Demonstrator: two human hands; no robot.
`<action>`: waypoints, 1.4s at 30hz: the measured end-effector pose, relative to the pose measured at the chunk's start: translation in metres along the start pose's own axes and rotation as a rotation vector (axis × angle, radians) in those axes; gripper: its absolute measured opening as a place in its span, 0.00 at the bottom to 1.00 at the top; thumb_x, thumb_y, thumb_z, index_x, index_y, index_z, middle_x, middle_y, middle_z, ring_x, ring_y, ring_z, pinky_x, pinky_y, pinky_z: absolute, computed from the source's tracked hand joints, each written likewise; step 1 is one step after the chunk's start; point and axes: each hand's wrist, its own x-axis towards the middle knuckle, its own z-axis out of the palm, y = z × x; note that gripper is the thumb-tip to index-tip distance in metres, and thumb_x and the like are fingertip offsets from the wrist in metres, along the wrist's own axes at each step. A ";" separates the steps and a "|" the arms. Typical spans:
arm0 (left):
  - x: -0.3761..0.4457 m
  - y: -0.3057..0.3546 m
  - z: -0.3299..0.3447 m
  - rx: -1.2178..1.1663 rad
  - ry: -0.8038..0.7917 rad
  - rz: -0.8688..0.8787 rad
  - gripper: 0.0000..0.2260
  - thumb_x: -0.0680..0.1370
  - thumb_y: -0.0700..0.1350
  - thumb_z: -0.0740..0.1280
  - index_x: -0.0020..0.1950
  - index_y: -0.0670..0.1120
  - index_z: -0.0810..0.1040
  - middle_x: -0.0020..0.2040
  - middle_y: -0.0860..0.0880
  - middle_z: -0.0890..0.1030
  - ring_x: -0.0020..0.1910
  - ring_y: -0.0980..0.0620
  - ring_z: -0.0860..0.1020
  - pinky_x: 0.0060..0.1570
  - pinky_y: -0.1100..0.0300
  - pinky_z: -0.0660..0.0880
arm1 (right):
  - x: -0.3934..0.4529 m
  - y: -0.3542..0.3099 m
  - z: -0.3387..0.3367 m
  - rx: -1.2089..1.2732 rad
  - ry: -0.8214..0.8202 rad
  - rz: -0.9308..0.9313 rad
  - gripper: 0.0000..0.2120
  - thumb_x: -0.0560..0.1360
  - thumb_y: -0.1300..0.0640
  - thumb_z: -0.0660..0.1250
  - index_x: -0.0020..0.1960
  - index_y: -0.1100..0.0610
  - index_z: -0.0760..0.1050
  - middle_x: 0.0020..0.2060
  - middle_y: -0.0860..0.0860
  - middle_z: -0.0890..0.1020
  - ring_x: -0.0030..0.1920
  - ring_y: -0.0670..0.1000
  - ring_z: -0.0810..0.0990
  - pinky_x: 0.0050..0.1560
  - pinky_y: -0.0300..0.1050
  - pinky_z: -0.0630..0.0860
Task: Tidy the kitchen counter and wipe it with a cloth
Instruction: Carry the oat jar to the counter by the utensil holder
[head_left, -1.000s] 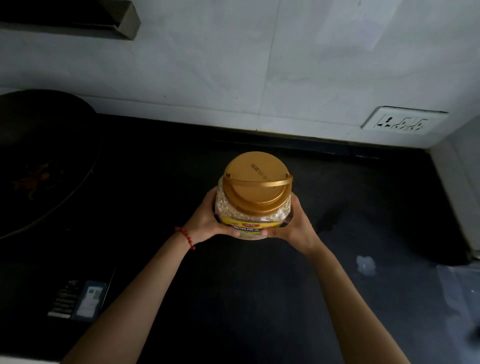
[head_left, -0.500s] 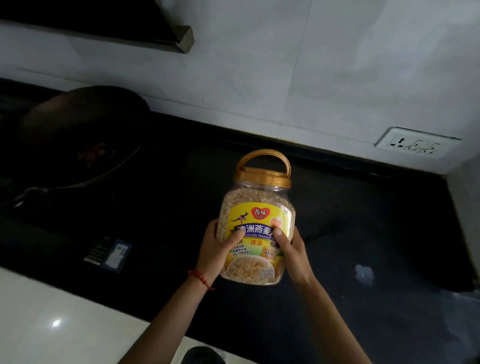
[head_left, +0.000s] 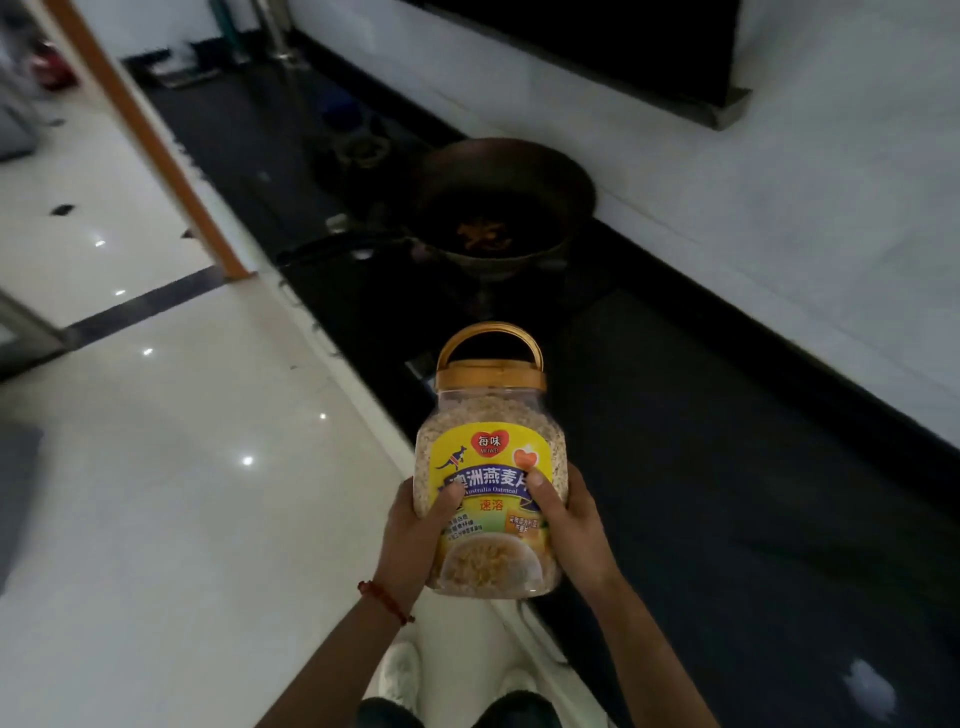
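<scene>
Jar (head_left: 491, 467): upright, long axis vertical, handle up, off the counter (head_left: 727, 519), in the air over its front edge.
L hand (head_left: 415, 530): wrapped round jar's lower left side.
R hand (head_left: 569, 519): wrapped round lower right side.
Nearer hand: neither, even grip.
Wok (head_left: 498, 208): further along the counter, well apart from jar.
Next, my guess: carry jar off.

The dark counter (head_left: 727, 493) sits in dim light — detail in it is nearly lost — while the glossy white floor (head_left: 182, 441) carries small bright glints. Far corners smear with blur, and straight edges bow from wide-angle distortion.
</scene>
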 end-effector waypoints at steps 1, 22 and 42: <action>-0.003 0.002 -0.018 -0.013 0.048 0.002 0.41 0.53 0.66 0.74 0.57 0.42 0.73 0.52 0.40 0.82 0.48 0.42 0.82 0.47 0.44 0.80 | 0.002 0.002 0.019 -0.025 -0.043 -0.002 0.35 0.62 0.38 0.69 0.64 0.52 0.68 0.52 0.53 0.82 0.47 0.52 0.84 0.47 0.50 0.81; -0.032 0.045 -0.445 -0.202 0.635 0.042 0.34 0.57 0.62 0.71 0.56 0.43 0.72 0.51 0.43 0.82 0.45 0.44 0.83 0.48 0.43 0.80 | 0.035 0.072 0.474 -0.467 -0.604 -0.015 0.33 0.55 0.30 0.68 0.51 0.50 0.74 0.45 0.50 0.83 0.44 0.49 0.83 0.44 0.44 0.81; 0.239 0.193 -0.621 -0.229 0.647 0.066 0.37 0.56 0.64 0.69 0.57 0.44 0.72 0.50 0.44 0.83 0.44 0.45 0.84 0.47 0.45 0.80 | 0.299 -0.008 0.719 -0.528 -0.683 -0.075 0.42 0.47 0.23 0.66 0.52 0.50 0.73 0.45 0.48 0.82 0.40 0.44 0.84 0.37 0.37 0.80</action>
